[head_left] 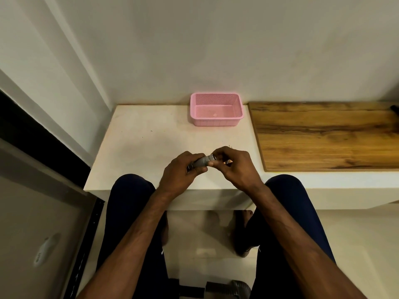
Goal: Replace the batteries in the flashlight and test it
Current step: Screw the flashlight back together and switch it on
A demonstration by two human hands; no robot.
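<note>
Pale walls are enclosing a cream bench (140, 143). At its back edge a pink mesh basket (216, 123) is being kept, and a wooden board (323, 134) is lying just beside the basket on the right. Over the near part of the bench, close to its front edge, a grey flashlight (201, 162) is being held, tilted slightly up towards the right. Its barrel is being gripped by the left hand (177, 175), whose fingers (190, 157) are being curled round it. Its right end is being pinched by the right hand (237, 167), the fingers (220, 152) being bent closely over that end. Whether the end piece is attached cannot be told. Knees in dark trousers are showing below the bench edge.
</note>
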